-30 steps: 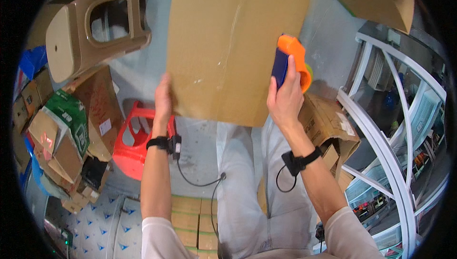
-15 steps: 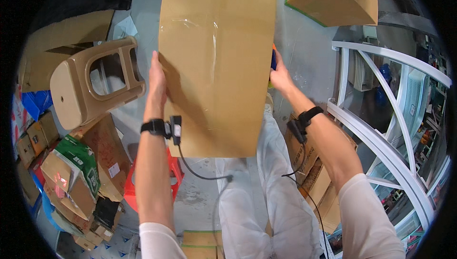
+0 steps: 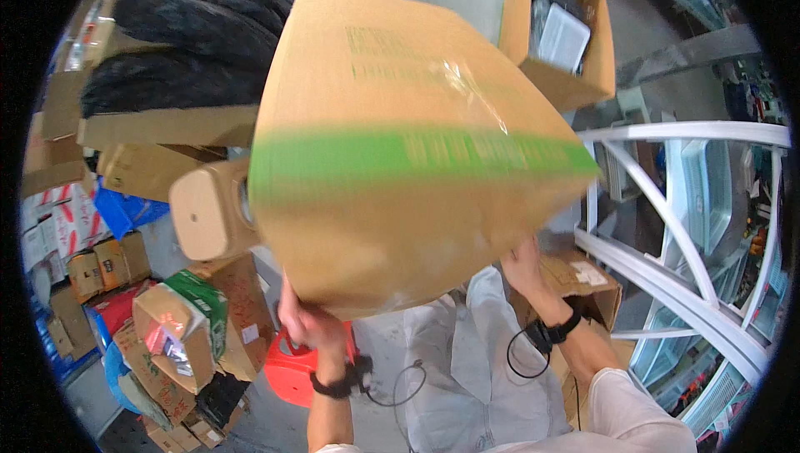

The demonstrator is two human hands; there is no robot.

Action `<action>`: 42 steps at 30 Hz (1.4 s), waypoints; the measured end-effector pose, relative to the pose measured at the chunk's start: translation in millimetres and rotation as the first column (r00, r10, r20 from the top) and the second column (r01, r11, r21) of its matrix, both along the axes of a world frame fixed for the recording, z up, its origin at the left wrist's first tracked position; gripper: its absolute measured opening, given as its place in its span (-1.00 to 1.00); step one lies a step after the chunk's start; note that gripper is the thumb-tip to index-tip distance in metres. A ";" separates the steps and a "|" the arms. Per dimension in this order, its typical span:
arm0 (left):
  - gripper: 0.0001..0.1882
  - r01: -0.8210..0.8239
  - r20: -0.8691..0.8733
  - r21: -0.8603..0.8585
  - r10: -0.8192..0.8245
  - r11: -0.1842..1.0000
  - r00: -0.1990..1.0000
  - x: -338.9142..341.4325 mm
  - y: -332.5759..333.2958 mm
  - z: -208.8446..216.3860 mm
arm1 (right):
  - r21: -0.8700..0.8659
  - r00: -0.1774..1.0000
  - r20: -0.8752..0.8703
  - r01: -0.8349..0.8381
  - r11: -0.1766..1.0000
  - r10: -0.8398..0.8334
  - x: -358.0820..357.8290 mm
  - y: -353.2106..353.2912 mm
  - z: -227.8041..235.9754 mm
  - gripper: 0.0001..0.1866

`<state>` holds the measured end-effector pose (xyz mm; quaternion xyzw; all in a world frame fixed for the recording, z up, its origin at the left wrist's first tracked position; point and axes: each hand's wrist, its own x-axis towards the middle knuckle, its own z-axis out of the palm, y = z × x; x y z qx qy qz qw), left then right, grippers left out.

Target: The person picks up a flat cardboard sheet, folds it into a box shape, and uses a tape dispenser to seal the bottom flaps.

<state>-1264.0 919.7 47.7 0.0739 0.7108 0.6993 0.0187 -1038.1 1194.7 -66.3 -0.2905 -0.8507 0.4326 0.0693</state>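
A large brown cardboard box [image 3: 400,90] is held up in front of me, tilted, with a green band along one edge and clear tape on a face. My left hand [image 3: 310,320], slightly blurred, grips its lower left corner. At its lower right edge, my right hand [image 3: 522,265] supports the box, and those fingertips are partly hidden behind the cardboard. Both wrists wear black straps with cables. Below the left hand stands a red plastic stool [image 3: 292,372].
A beige stool [image 3: 208,211] lies on its side at left, above piled cardboard and packaging [image 3: 187,328]. Black bundles [image 3: 183,78] lie farther back. An open carton [image 3: 583,86] holding a white container stands far right; white metal rails [image 3: 675,274] and bins line the right.
The box has tipped and turned, now showing its green-banded edge. Both hands have shifted down toward its lower corners. The blue and orange item by my right hand is no longer visible.
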 end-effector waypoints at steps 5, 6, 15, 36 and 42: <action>-0.32 -0.011 0.342 0.163 -0.046 0.987 0.939 37.1 -68.1 69.7 | -0.446 0.977 -0.182 0.021 0.895 -0.113 17.3 29.6 58.6 -0.47; -0.33 -0.036 0.498 0.177 -0.058 0.984 0.865 46.6 -82.1 78.9 | -0.660 0.969 -0.155 0.043 0.750 -0.191 27.4 29.6 67.2 -0.49; -0.25 0.196 0.754 0.107 -0.208 0.975 0.623 49.8 -42.2 50.3 | -0.557 0.986 -0.130 0.015 0.830 -0.105 13.6 48.3 3.9 -0.45; -0.75 0.561 0.885 -0.247 -0.052 0.791 0.463 63.8 -65.2 229.3 | -0.135 0.991 -0.114 -0.078 0.988 0.062 35.6 81.1 201.4 -0.46; -0.78 0.403 0.878 -0.252 0.034 0.880 0.477 120.8 -70.6 227.7 | -0.276 0.971 0.012 0.234 0.932 -0.240 128.7 150.5 178.7 -0.15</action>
